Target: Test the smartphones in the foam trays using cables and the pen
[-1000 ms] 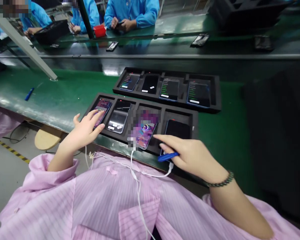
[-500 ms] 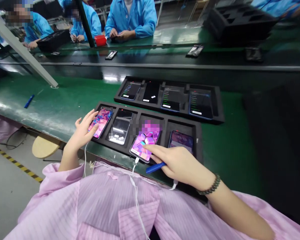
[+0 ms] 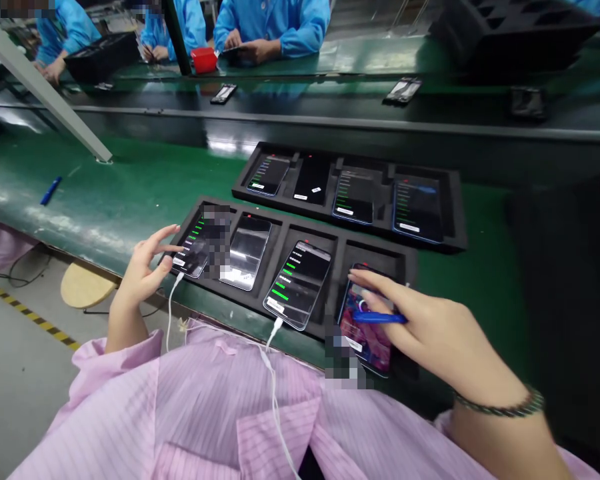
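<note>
My left hand point(image 3: 143, 270) has its fingers spread over the left edge of a smartphone point(image 3: 196, 252) showing a dark screen with green and white lines. In my right hand point(image 3: 430, 323) is a blue pen point(image 3: 380, 318), gripped while the fingers reach over the rightmost phone point(image 3: 363, 330), whose screen shows a reddish picture. Both phones sit in the near black foam tray point(image 3: 279, 243). Between them are a reflective phone with a blank dark screen point(image 3: 250, 250) and a phone listing green and white lines point(image 3: 300, 283). A white charging cable point(image 3: 274, 373) runs to that last one.
A second black tray point(image 3: 457, 220) with several phones stands behind. Another blue pen point(image 3: 51, 191) lies at the left on the green bench, near a slanted post point(image 3: 55, 100). Beyond are a red box point(image 3: 203, 60), phone parts point(image 3: 403, 91) and people in blue jackets.
My right hand moved right with the pen, from the third phone to the rightmost one. The left hand drew back slightly left. The first and third screens went from colourful pictures to dark text lists.
</note>
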A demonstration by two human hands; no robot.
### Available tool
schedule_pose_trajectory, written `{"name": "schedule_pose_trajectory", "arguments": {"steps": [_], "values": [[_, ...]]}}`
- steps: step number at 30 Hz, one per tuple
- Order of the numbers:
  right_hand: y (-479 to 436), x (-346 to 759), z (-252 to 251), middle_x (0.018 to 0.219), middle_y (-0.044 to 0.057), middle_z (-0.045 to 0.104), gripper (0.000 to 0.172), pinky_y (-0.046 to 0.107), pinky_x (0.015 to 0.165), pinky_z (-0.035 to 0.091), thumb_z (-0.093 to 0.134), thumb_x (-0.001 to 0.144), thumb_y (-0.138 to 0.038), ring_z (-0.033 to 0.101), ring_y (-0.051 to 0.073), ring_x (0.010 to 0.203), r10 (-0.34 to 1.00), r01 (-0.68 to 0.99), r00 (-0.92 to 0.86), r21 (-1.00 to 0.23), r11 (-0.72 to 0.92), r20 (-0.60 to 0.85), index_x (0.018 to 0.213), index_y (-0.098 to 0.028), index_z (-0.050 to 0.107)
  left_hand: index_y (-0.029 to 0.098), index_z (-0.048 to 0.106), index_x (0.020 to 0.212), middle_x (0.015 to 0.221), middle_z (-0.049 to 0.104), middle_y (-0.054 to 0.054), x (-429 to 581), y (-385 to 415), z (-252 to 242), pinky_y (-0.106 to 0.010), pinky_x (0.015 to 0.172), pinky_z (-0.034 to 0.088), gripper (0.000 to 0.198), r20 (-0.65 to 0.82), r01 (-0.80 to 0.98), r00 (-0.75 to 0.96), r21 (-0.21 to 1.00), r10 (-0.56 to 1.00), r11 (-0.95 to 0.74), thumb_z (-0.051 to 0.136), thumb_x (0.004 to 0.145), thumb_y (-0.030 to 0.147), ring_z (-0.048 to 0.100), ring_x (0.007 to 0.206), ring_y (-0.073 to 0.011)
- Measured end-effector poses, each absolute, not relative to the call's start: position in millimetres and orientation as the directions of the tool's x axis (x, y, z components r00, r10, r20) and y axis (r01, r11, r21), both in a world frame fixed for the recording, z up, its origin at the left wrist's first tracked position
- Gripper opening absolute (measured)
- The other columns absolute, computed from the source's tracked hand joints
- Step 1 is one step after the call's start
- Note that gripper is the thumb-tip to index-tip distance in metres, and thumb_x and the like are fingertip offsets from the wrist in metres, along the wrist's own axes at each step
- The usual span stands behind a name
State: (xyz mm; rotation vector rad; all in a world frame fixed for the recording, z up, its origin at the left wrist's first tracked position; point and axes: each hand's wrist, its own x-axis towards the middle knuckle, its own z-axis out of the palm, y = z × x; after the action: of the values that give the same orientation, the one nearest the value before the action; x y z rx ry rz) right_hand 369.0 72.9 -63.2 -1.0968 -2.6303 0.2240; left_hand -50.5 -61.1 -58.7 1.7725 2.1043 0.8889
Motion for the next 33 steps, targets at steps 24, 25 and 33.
{"name": "schedule_pose_trajectory", "arguments": {"steps": [24,25,33], "values": [[41.5,409.0,-69.6,0.103,0.004,0.077,0.033,0.032,0.054,0.058,0.048,0.092,-0.043,0.075,0.026,0.079,0.889,0.756,-0.446,-0.489,0.436,0.102,0.115,-0.029,0.068,0.025,0.038,0.147,0.157,0.034,-0.017,-62.7,-50.5,-70.8,-0.052,0.113,0.036,0.078,0.323,0.819,-0.239,0.574,0.916,0.01,0.037,0.088,0.076,0.055,0.128,-0.0345],[40.9,408.1,-69.3,0.103,0.002,0.077,0.031,0.031,0.06,0.06,0.049,0.092,-0.041,0.075,0.024,0.081,0.869,0.702,-0.484,-0.549,0.454,0.1,0.114,-0.03,0.068,0.024,0.038,0.147,0.157,0.034,-0.017,-62.9,-51.4,-70.5,-0.052,0.113,0.037,0.078,0.325,0.819,-0.238,0.574,0.915,0.009,0.036,0.088,0.076,0.055,0.128,-0.0344],[44.1,398.2,-66.8,0.086,0.008,0.077,0.04,0.04,0.044,0.052,0.041,0.09,-0.051,0.071,0.031,0.06,0.924,0.854,-0.379,-0.369,0.368,0.043,0.106,-0.03,0.07,0.025,0.04,0.145,0.153,0.041,-0.017,-61.6,-52.7,-72.9,-0.052,0.109,0.042,0.08,0.321,0.787,-0.237,0.617,0.917,-0.013,0.036,0.085,0.078,0.058,0.125,-0.0342]]}}
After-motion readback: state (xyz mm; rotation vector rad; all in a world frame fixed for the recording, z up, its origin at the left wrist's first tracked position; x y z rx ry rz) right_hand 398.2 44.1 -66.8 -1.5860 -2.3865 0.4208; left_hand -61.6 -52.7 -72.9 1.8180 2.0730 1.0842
